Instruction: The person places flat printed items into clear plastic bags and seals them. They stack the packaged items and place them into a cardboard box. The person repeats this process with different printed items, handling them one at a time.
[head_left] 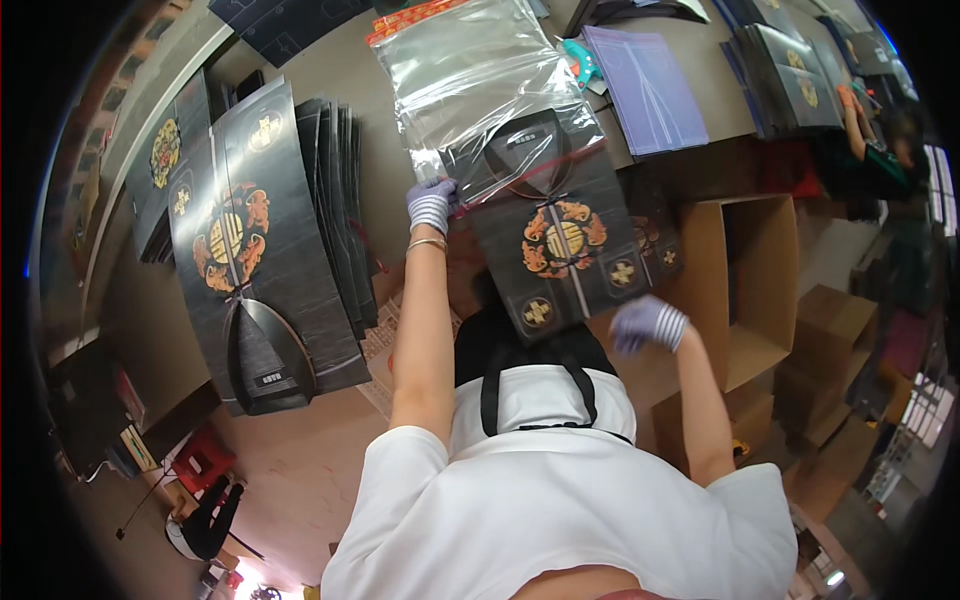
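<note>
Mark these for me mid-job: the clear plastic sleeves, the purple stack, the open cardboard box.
Clear plastic sleeves (475, 85): head view, upper flat part.
Purple stack (650, 95): head view, middle of the top face.
Open cardboard box (770, 275): head view, right-hand side wall.

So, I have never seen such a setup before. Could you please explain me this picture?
There is no machine here: one wide camera on a person's head looks down, so straight edges look bent. Picture left is the person's left. Both hands wear pale purple gloves.

The left hand holds the edge of a clear plastic sleeve, which covers the top of a dark printed bag. The right hand is near that bag's lower edge.

On the table also lie stacked dark bags, left, and purple sheets, right.
</note>
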